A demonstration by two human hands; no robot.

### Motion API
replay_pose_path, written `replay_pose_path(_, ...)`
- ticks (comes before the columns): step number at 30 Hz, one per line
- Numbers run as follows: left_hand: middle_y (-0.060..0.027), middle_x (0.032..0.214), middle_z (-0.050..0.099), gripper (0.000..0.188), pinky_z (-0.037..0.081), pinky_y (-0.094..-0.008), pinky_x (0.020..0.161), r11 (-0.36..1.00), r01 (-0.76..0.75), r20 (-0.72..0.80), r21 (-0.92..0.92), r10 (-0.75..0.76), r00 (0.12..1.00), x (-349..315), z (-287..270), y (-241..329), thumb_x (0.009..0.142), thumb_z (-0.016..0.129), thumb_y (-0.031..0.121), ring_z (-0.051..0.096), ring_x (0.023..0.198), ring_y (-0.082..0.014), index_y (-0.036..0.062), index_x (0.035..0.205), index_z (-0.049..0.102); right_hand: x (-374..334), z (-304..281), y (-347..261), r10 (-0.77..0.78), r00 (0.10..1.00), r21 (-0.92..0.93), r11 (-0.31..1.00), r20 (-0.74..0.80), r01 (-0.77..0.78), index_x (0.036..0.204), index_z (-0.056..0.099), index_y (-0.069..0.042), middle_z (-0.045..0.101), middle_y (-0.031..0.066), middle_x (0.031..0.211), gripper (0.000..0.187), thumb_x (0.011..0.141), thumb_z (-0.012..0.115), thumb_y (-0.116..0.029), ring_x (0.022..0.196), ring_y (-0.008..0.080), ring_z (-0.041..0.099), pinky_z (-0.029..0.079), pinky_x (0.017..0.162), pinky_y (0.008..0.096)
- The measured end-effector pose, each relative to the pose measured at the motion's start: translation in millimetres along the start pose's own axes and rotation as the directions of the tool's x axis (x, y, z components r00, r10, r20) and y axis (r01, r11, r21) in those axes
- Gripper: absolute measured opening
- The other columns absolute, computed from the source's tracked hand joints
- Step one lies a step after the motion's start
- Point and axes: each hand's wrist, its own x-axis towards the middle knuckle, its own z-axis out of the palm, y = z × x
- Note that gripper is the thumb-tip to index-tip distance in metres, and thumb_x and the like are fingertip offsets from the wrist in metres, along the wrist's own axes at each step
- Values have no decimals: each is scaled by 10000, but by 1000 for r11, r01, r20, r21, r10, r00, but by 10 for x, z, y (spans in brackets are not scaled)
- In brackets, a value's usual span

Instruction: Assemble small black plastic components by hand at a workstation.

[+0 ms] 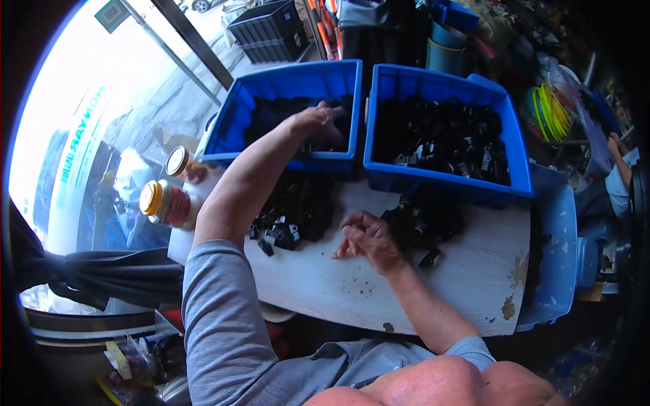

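Observation:
My left hand reaches over the left blue bin, fingers apart and pointing down toward small black parts inside. Its fingertips are dark against them, and nothing shows in its grasp. Low over the pale tabletop, my right hand is closed with its fingers curled in. Whatever it may hold is hidden. Just beyond and to the right of it lies a pile of black parts. Another heap of black pieces, some with shiny metal faces, sits under my left forearm.
The right blue bin holds many black and metallic parts. Two lidded jars stand by the window at the left. A light-blue tub is beside the table's right edge. Another person's arm shows at the far right.

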Motion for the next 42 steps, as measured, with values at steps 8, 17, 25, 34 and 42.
replay_pose_path(8,-141,1138,694,745,575,-408,835,982,14,135,-190,12,991,-452,-345,-42,732,803,359,665,1018,-299,209,1412,537,-3,126,30,-3,997,58,998,74,-1,1069,611,-31,560,20,671,133,981,602,-130,708,177,691,615,788,483)
replay_pose_path(17,-91,1278,638,723,604,-406,819,943,162,469,-292,-7,883,-674,-634,94,761,799,375,626,1120,-260,279,1420,519,13,116,23,15,998,41,999,66,-18,1076,607,-32,533,12,641,147,967,621,-130,710,180,690,610,798,496)
replay_pose_path(25,-74,1184,679,681,609,-395,755,946,55,358,-319,66,932,-650,-462,7,766,805,312,649,1054,-242,273,1396,551,5,123,23,9,996,84,996,93,-16,1068,615,-47,526,-8,681,165,976,630,-183,693,133,674,613,759,395)
replay_pose_path(34,-70,1071,711,588,612,-360,671,949,-64,309,-309,164,937,-547,-404,-51,794,770,208,690,904,-209,255,1352,594,4,141,-13,-17,997,30,999,76,15,1064,611,-48,568,7,704,156,978,626,-176,705,145,688,615,748,385)
replay_pose_path(42,-67,1071,714,517,612,-337,652,961,-76,235,-265,140,962,-585,-464,-15,848,727,193,701,856,-212,222,1349,601,18,111,32,8,997,46,999,78,-11,1074,605,-47,535,5,636,134,978,614,-140,718,190,706,604,812,496)
